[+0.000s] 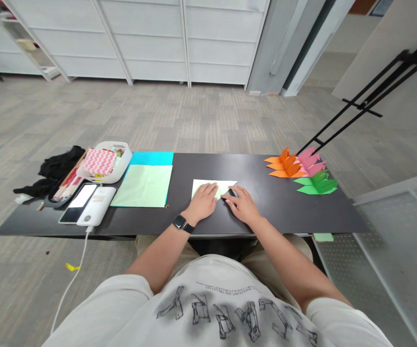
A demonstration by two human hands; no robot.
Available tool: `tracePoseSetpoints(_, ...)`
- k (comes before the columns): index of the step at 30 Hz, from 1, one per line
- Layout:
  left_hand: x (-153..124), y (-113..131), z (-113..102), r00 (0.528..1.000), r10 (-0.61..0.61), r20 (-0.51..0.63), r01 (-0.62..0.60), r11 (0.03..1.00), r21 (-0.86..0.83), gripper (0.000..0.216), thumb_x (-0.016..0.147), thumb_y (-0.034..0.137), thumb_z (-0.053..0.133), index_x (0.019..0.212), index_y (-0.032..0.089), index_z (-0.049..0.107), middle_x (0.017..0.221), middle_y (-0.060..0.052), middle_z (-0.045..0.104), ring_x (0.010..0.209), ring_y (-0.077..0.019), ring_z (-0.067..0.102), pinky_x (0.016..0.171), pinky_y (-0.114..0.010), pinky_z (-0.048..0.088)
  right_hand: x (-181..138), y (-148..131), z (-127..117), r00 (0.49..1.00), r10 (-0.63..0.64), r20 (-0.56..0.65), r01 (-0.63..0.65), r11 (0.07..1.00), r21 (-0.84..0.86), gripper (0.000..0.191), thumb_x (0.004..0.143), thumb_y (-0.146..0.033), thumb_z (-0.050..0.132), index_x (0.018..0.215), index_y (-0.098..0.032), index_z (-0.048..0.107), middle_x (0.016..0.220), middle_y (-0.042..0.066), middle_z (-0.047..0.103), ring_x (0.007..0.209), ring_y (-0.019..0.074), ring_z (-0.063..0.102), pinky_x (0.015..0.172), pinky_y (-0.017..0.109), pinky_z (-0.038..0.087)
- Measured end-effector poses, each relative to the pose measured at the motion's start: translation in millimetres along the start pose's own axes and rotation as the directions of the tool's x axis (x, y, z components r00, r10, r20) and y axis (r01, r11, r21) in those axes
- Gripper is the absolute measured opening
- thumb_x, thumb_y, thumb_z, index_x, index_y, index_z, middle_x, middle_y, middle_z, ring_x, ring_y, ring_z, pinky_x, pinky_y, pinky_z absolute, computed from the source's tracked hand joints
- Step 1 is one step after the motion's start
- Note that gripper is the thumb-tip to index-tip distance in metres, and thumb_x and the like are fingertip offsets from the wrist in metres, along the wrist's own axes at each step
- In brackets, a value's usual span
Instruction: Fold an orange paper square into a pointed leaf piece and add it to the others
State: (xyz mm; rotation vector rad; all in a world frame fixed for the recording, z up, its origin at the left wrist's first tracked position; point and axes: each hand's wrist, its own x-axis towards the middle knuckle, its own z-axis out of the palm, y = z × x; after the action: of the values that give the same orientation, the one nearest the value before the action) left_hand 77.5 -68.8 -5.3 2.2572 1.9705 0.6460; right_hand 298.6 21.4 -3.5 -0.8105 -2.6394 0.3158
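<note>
A pale green sheet of paper, partly folded, lies on the dark table in front of me. My left hand, with a watch on its wrist, lies flat on the sheet, fingers stretched out. My right hand rests on the sheet's right lower edge, fingers extended and pressing down on the paper. Neither hand lifts anything.
A stack of light green and cyan sheets lies to the left. Further left stand a white basket, a phone, a white power bank and black cloth. Folded orange, pink and green paper shapes sit at the far right.
</note>
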Motion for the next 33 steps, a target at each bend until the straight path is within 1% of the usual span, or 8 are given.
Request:
tracePoseSetpoints(5, -0.6, 0.9, 0.7, 1.000, -0.009, 0.006, 0.009, 1.000, 0.010, 0.053, 0.105, 0.025, 0.050, 0.157, 0.016, 0.056, 0.166, -0.013, 0.054, 0.151, -0.0328, 0.050, 0.133, -0.050, 0.034, 3.3, 24.1, -2.6, 1.000, 0.007, 0.014, -0.007, 1.000, -0.016, 0.037, 0.111, -0.037, 0.051, 0.135, -0.037, 0.079, 0.153, 0.009, 0.064, 0.145, 0.0333, 0.054, 0.121, 0.057, 0.047)
tracePoseSetpoints(10, -0.3, 1.6, 0.5, 1.000, -0.020, 0.013, 0.020, 1.000, 0.012, 0.052, 0.105, 0.026, 0.050, 0.156, 0.015, 0.058, 0.167, -0.013, 0.054, 0.152, -0.0334, 0.049, 0.133, -0.051, 0.033, 11.2, 61.3, -7.4, 0.996, 0.076, -0.035, -0.079, 0.993, -0.084, 0.038, 0.110, -0.037, 0.051, 0.135, -0.035, 0.080, 0.152, 0.009, 0.066, 0.145, 0.0357, 0.055, 0.120, 0.058, 0.047)
tracePoseSetpoints(14, -0.2, 2.2, -0.7, 1.000, -0.016, 0.016, 0.016, 1.000, 0.020, 0.052, 0.105, 0.026, 0.050, 0.155, 0.014, 0.058, 0.166, -0.014, 0.054, 0.152, -0.0326, 0.049, 0.134, -0.051, 0.032, 16.8, 73.4, -5.0, 0.982, 0.155, -0.112, -0.169, 0.977, -0.129, 0.037, 0.108, -0.038, 0.053, 0.132, -0.034, 0.081, 0.149, 0.009, 0.069, 0.144, 0.0361, 0.055, 0.120, 0.060, 0.045)
tracePoseSetpoints(17, -0.6, 2.3, -0.1, 1.000, -0.014, 0.013, 0.013, 1.000, 0.022, 0.053, 0.105, 0.026, 0.049, 0.156, 0.015, 0.057, 0.166, -0.014, 0.054, 0.152, -0.0320, 0.048, 0.134, -0.051, 0.032, 16.7, 73.4, -2.8, 0.957, 0.212, -0.197, -0.243, 0.959, -0.144, 0.035, 0.108, -0.036, 0.053, 0.127, -0.030, 0.082, 0.144, 0.010, 0.072, 0.140, 0.0368, 0.058, 0.123, 0.063, 0.040)
tracePoseSetpoints(20, -1.3, 1.8, 1.7, 1.000, -0.015, 0.002, 0.015, 1.000, 0.015, 0.054, 0.105, 0.026, 0.049, 0.157, 0.015, 0.057, 0.167, -0.013, 0.053, 0.152, -0.0325, 0.048, 0.134, -0.052, 0.032, 14.3, 71.4, -4.7, 0.923, 0.255, -0.287, -0.293, 0.951, -0.097, 0.037, 0.107, -0.031, 0.051, 0.125, -0.024, 0.082, 0.135, 0.012, 0.076, 0.132, 0.0363, 0.063, 0.119, 0.060, 0.044)
tracePoseSetpoints(22, -1.5, 1.4, 2.9, 1.000, -0.018, -0.004, 0.018, 1.000, 0.009, 0.054, 0.105, 0.026, 0.049, 0.157, 0.015, 0.057, 0.166, -0.013, 0.054, 0.152, -0.0333, 0.048, 0.133, -0.053, 0.033, 13.4, 66.5, -6.3, 0.921, 0.236, -0.309, -0.260, 0.965, -0.039, 0.037, 0.105, -0.029, 0.051, 0.127, -0.022, 0.080, 0.133, 0.013, 0.077, 0.128, 0.0353, 0.064, 0.116, 0.057, 0.047)
tracePoseSetpoints(29, -0.7, 2.1, 3.5, 0.999, -0.032, -0.033, 0.031, 0.999, -0.020, 0.052, 0.103, 0.026, 0.054, 0.155, 0.018, 0.060, 0.163, -0.013, 0.058, 0.149, -0.0342, 0.052, 0.130, -0.054, 0.037, 23.7, 20.3, 14.4, 0.980, 0.035, -0.195, -0.018, 0.996, 0.088, 0.037, 0.106, -0.026, 0.053, 0.134, -0.026, 0.077, 0.135, 0.011, 0.074, 0.125, 0.0302, 0.065, 0.115, 0.051, 0.051)
tracePoseSetpoints(33, -1.7, 1.8, 5.3, 0.997, -0.045, -0.062, 0.041, 0.998, -0.057, 0.045, 0.104, 0.028, 0.058, 0.147, 0.020, 0.065, 0.159, -0.013, 0.061, 0.147, -0.0335, 0.054, 0.130, -0.056, 0.037, 25.9, 12.0, 23.4, 0.994, 0.010, -0.113, -0.005, 0.999, 0.046, 0.031, 0.105, -0.029, 0.059, 0.127, -0.030, 0.081, 0.137, 0.010, 0.073, 0.126, 0.0319, 0.063, 0.115, 0.055, 0.050)
